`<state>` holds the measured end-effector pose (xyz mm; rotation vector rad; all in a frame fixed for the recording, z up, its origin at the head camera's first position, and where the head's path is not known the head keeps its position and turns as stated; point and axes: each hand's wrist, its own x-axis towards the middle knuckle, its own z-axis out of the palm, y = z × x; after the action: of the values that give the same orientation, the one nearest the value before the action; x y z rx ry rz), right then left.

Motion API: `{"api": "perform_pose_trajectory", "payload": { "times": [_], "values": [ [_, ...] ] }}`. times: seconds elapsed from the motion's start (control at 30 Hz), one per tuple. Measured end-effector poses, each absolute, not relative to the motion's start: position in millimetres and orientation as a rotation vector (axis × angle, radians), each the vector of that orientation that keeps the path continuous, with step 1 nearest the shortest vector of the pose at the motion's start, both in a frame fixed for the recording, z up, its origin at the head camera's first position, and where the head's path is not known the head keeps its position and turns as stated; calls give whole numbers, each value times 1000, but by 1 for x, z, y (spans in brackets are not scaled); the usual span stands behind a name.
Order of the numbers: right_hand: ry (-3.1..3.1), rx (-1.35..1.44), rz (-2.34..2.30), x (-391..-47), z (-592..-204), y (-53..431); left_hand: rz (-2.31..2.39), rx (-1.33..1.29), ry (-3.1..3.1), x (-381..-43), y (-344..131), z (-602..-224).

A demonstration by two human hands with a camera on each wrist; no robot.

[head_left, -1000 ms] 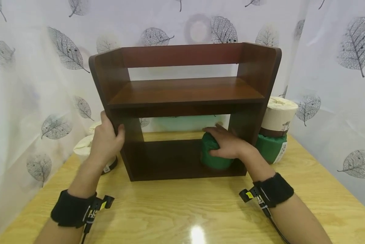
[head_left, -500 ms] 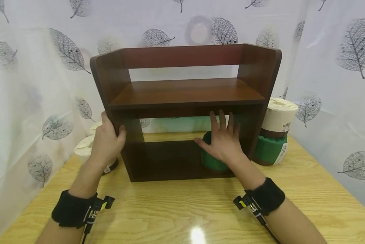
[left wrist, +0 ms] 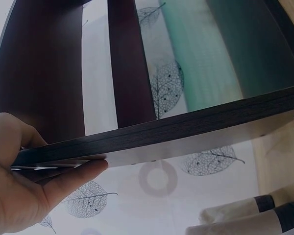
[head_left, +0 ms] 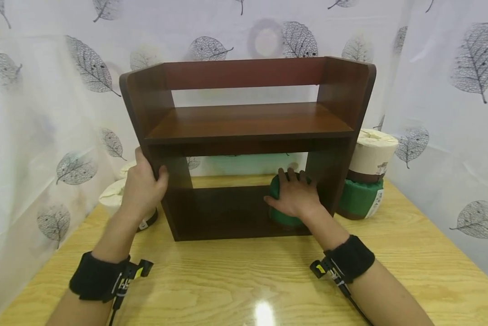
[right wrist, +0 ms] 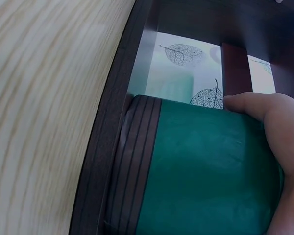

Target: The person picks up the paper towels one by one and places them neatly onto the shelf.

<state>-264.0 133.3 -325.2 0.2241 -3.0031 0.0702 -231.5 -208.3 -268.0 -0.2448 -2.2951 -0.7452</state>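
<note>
A dark brown wooden shelf unit point(head_left: 249, 121) stands upright on the table. My left hand point(head_left: 143, 188) grips the front edge of its left side panel, thumb inside and fingers outside; the left wrist view shows this hand point(left wrist: 24, 176) around the panel edge. On the bottom board, near the right side, a green wrapped toilet roll point(head_left: 282, 218) stands upright. My right hand point(head_left: 294, 197) rests on its top with fingers spread and fairly straight. In the right wrist view the green toilet roll point(right wrist: 206, 166) shows a brown striped band along its base, and the thumb lies across its top.
Right of the shelf unit, a cream wrapped roll point(head_left: 372, 151) stands on another green roll point(head_left: 359, 199). Cream rolls point(head_left: 113, 197) stand behind my left forearm. A leaf-patterned curtain point(head_left: 244, 31) hangs around the light wooden table point(head_left: 227, 280).
My right hand lifts off the green toilet roll with fingers spread, then comes back down onto its top. My left hand stays on the shelf unit's side panel.
</note>
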Motion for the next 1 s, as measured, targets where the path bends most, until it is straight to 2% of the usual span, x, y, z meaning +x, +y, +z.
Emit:
{"api": "perform_pose_trajectory", "payload": {
  "times": [0.3, 0.67, 1.0],
  "values": [
    [-3016, 340, 74, -267, -325, 138, -743, -228, -2319, -230, -210, -267],
    [-2936, 785, 82, -273, -319, 162, -751, -223, -2347, -231, -209, -263],
    [-2889, 995, 207, -277, -319, 173, -744, -230, -2353, -233, -210, -266]
  ]
}}
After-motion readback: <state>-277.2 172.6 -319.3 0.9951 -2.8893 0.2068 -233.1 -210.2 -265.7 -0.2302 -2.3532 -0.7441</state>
